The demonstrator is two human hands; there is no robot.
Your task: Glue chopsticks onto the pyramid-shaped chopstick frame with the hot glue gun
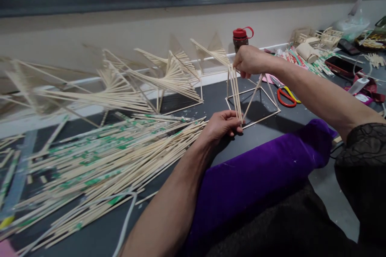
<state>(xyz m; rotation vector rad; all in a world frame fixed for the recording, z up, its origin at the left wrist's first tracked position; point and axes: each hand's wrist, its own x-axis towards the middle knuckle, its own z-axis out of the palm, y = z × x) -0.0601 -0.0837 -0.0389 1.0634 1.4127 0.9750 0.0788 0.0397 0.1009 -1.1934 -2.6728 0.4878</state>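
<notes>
A small frame of thin wooden sticks (261,119) stands on the dark table, with several slanting sticks (236,94) side by side at its left end. My left hand (224,124) is closed on the lower front corner, thumb and fingers pinching the bottom ends of those sticks. Above it, my right hand (250,59) pinches the top ends; its fingertips are partly hidden behind the hand. Left of the frame lies a big pile of loose wooden sticks (157,150), some in wrappers with green print.
Twisted stick structures (171,80) line the wall. A bottle with a red lid (240,34) stands behind my right hand. Scissors (286,98) with red and yellow handles lie beside the frame. Purple cloth (265,152) covers the front edge. A phone (342,65) lies farther right.
</notes>
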